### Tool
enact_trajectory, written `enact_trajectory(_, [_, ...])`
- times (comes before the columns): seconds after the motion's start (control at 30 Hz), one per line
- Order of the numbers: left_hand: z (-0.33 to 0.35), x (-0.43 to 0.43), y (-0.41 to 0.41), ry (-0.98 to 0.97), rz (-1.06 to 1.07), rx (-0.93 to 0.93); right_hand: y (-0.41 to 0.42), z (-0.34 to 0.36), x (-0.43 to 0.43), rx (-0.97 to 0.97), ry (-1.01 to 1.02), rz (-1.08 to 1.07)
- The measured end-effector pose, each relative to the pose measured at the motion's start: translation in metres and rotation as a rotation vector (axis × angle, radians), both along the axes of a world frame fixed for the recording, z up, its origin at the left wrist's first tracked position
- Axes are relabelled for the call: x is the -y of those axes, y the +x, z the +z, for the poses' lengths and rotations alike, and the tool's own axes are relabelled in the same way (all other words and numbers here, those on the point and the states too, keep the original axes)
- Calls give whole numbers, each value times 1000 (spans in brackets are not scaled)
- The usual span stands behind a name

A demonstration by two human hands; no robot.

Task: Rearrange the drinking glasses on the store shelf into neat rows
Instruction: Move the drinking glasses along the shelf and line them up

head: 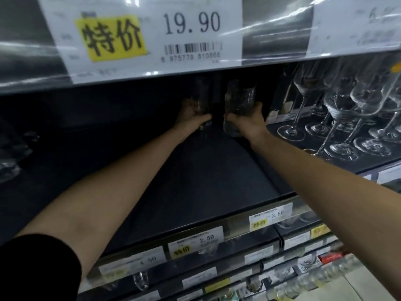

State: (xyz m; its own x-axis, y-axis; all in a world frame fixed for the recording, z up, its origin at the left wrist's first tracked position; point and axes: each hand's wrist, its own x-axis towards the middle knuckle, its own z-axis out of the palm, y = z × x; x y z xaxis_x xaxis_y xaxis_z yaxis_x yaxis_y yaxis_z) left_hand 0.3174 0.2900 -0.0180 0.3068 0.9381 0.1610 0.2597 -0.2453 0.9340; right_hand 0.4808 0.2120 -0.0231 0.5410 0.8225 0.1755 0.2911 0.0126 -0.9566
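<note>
As arms reach, left grip point(192, 115) clasps glass point(202, 97), right grip point(249, 122) tumbler point(239, 98)

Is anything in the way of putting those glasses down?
Nothing visible. The left hand grips the left glass, the right hand the right glass, above bare shelf; wine glasses stand off to the right. The very back is too dark to tell.

Under the 19.90 tag point(191, 25) we count two tumblers point(202, 98) point(238, 101), one in the left hand point(191, 115), one in the right hand point(249, 120). Lower down from it: two 2.50 tags point(207, 238) point(277, 213), one 4.50 tag point(147, 260).
</note>
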Motion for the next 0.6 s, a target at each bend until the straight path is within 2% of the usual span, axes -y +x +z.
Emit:
enact_trajectory(0.17, [9,44,-66,-2,-84,-64,-18,-5,13,54,-21,151])
enact_trajectory(0.4, [13,110,-156,-24,-1,-105,-86,17,56,141,10,443])
enact_trajectory(0.6, [11,155,-230,-12,135,-80,-160,26,91,102,11,626])
